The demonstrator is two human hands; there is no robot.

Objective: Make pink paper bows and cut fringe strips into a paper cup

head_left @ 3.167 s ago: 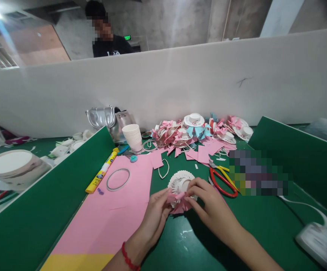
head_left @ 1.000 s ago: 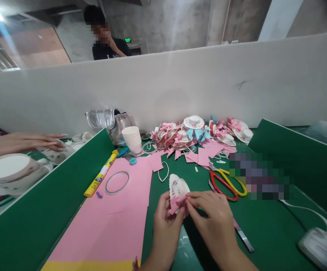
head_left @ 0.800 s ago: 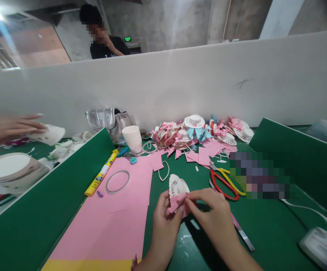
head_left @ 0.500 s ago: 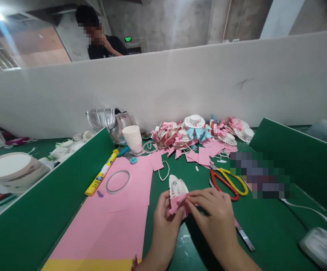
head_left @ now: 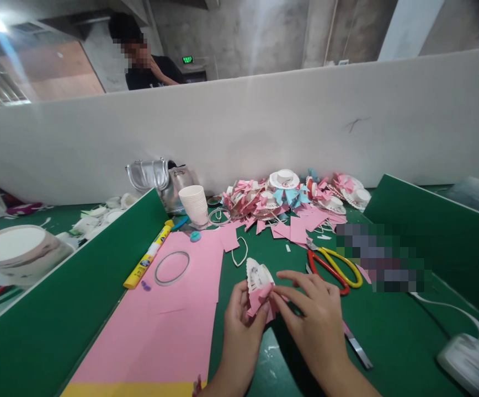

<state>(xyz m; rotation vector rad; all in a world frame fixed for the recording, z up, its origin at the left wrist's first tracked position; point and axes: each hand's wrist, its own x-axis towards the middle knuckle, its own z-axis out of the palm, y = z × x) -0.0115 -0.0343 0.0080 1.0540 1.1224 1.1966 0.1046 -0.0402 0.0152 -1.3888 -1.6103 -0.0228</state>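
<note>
A small white paper hat (head_left: 255,277) with a scalloped brim is tilted on its side over the green table. My left hand (head_left: 239,318) is closed round its lower part, thumb in front. On the hat's near side sits a folded pink paper bow (head_left: 260,296). My right hand (head_left: 312,314) pinches the bow's right edge between fingertips, with one finger lifted clear above. The fingers partly hide the bow and the hat's underside. Just beyond my right hand lie scissors (head_left: 334,270) with red and yellow handles.
Pink paper sheets (head_left: 160,331) and a yellow glue stick (head_left: 148,253) lie to the left. Stacked paper cups (head_left: 193,205) and a pile of decorated paper hats (head_left: 285,190) stand at the back. Green dividers (head_left: 434,237) flank the table. A metal blade-like tool (head_left: 358,347) and white power strip (head_left: 471,361) are at right.
One finger of my right hand has lifted away from the bow, while the other fingertips stay on it. My left hand keeps hold of the hat in nearly the same place.
</note>
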